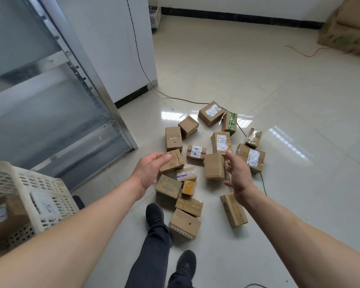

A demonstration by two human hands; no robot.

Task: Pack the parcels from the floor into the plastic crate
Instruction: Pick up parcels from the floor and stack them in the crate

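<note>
I am holding my left hand point(152, 169) and right hand point(238, 175) released above the brown cardboard parcels point(214, 165); the cream perforated plastic crate point(29, 196) is sitting at eight o'clock.

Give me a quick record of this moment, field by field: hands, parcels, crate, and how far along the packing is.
left hand: open, reaching over the parcels, holding nothing
right hand: open, reaching beside a plain brown box, holding nothing
parcels on floor: well over a dozen small cardboard boxes scattered on the tiles
crate: pale perforated plastic, at the person's left, already holding at least two labelled parcels
progress: started, most parcels not yet packed
</note>
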